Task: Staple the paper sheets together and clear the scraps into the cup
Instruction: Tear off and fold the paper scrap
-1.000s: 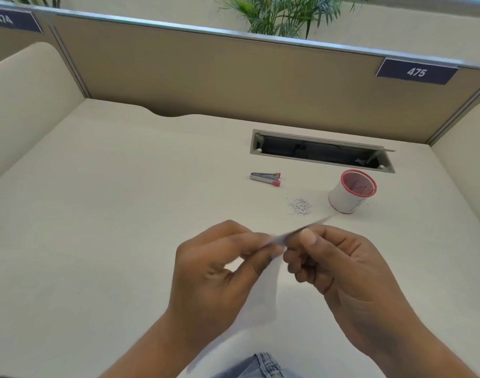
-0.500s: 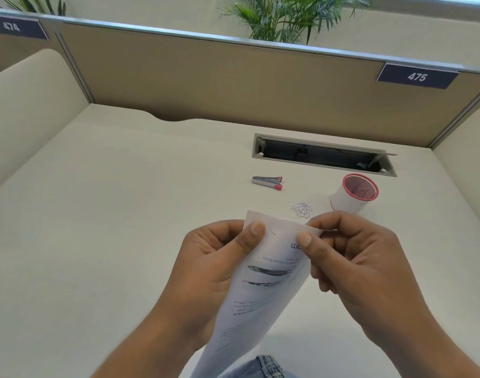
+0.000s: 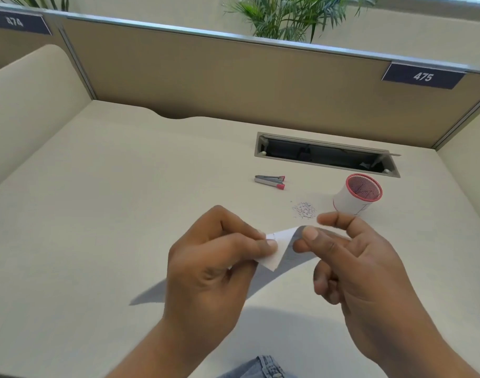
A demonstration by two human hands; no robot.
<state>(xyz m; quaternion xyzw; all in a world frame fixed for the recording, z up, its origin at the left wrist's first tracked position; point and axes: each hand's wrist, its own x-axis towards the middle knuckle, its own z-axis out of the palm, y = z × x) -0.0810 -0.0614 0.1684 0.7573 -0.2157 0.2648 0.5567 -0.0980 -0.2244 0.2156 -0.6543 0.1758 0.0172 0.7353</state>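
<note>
Pinching the paper [image 3: 290,255] by a corner, the left hand [image 3: 211,274] hides much of it; it slants down-left. Whether the blurred right hand [image 3: 364,271] grips, can't tell.

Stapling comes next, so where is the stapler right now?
Head view: the stapler lies on the desk right of centre, left of the red-rimmed cup, just behind the scrap pile and before the cable slot.

One small silver stapler with pink ends [image 3: 270,182], one white red-rimmed cup [image 3: 350,201], one heap of tiny scraps [image 3: 304,210] and one white paper bundle [image 3: 274,255] are counted, with two hands: left hand [image 3: 214,271], right hand [image 3: 364,276].
</note>
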